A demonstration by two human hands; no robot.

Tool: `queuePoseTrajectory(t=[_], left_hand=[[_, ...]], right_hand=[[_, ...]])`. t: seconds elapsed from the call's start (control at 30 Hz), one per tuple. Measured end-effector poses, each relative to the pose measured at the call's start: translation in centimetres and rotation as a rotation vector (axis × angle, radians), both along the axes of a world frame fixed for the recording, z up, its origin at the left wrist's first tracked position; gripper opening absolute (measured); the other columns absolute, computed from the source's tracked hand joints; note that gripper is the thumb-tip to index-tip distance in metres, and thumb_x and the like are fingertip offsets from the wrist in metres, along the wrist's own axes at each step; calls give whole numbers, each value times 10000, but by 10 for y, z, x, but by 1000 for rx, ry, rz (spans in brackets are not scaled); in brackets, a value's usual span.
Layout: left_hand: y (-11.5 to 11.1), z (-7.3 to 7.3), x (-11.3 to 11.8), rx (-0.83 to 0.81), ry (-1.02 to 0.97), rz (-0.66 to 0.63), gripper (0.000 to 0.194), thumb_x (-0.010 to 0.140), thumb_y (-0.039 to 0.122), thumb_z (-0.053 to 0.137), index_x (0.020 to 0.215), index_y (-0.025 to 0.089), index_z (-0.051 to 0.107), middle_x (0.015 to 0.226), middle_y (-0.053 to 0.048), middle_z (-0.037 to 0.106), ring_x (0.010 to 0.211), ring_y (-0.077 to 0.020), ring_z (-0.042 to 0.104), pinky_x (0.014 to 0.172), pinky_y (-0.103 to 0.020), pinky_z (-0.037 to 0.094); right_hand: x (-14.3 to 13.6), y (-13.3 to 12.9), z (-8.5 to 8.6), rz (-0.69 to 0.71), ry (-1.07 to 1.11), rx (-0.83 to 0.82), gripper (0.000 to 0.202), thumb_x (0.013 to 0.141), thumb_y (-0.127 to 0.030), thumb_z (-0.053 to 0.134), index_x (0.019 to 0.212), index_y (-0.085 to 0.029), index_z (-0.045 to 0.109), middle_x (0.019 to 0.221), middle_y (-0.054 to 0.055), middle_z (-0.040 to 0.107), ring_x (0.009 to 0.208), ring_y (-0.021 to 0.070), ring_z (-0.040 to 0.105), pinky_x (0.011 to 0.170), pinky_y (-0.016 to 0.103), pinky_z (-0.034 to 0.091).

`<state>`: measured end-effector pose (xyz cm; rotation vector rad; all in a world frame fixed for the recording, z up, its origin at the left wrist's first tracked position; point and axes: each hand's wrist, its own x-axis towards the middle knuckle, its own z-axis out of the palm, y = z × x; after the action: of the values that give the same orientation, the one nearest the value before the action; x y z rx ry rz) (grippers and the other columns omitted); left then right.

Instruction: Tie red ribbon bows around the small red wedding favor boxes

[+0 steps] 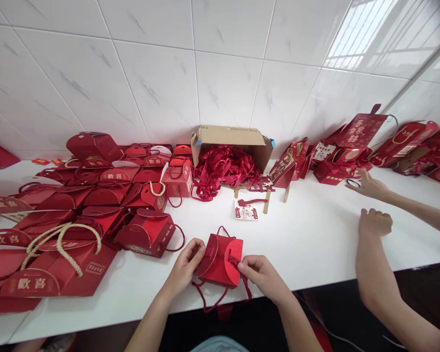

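Left hand (pixel 187 261) and right hand (pixel 258 275) are apart, one on either side of a small red box (pixel 214 269), which sits near the front edge of the white tabletop (pixel 308 239). The left thumb and fingers are closed on the box's left edge; the right ones pinch a dark red ribbon (pixel 234 260) where it lies over the rounded right flap (pixel 237 275). Whether the ribbon runs through both flaps is too small to tell.

The box looks like thin folded card, so it should be light and fairly stiff, yet quick to dent or crease under a hard squeeze. Its folded edges and corners seem the firmest places to grip, and a gentle hold there should do. Being light, it may slide unless one hand steadies it.

The ribbon looks soft and limp, perhaps a little slippery; it is best pinched close to the flap. A dark red cord (pixel 217 304) loops loosely at the near side and looks pliable, easily snagged by fingers.
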<state>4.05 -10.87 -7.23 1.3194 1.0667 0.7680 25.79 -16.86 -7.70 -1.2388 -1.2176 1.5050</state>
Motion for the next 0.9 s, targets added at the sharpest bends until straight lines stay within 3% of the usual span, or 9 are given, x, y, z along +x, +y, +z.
queuePoseTrajectory(t=[0.17,0.33,0.47,0.57,0.67,0.77,0.83,0.9], left_hand=[[3,0,-18,202,177,-6,334,815,446,579,623,185,496,597,28,470,572,-119,437,553,-226,376],[7,-5,-29,315,266,74,313,818,397,582,604,190,488,616,15,518,597,-136,502,594,-241,423],[3,-18,-34,429,409,284,230,791,401,612,711,199,535,741,-1,548,675,-153,528,658,-259,447],[-10,-17,-38,438,471,427,281,837,437,553,685,201,530,715,-4,537,666,-160,536,657,-263,453],[-29,-6,-37,362,455,270,377,914,436,424,669,203,593,720,-29,601,723,-189,596,689,-275,471],[-43,2,-31,333,487,80,343,923,418,407,868,235,692,911,-60,686,889,-241,626,803,-340,472],[-46,0,-26,291,486,69,326,911,429,432,1026,250,680,1054,-78,681,1000,-270,604,878,-394,447],[-42,-5,-20,197,384,163,362,898,466,449,1096,239,650,1119,-92,661,1068,-277,578,923,-413,430]], right_hand=[[16,6,1,-32,107,99,436,821,-465,622,574,-189,392,591,-24,466,573,105,412,570,248,346],[26,21,0,-161,-17,123,424,824,-451,609,618,-215,323,541,-83,276,495,82,241,488,229,224],[27,21,5,-331,-337,336,284,851,-402,577,702,-204,439,717,-7,475,708,150,463,677,291,387],[27,4,12,-441,-385,400,235,863,-387,567,757,-206,460,880,37,520,872,186,494,778,318,402],[23,-21,18,-232,-280,251,287,903,-416,509,718,-200,466,725,-2,474,681,144,450,649,274,391],[16,-38,16,64,-259,75,296,911,-446,491,773,-192,555,657,-20,463,613,127,421,577,248,358],[11,-41,9,125,-257,-3,256,911,-449,491,950,-214,587,677,-32,459,586,117,420,546,235,352],[9,-39,0,77,-226,-48,294,913,-459,485,1101,-242,550,710,-40,449,542,100,410,510,225,351]])
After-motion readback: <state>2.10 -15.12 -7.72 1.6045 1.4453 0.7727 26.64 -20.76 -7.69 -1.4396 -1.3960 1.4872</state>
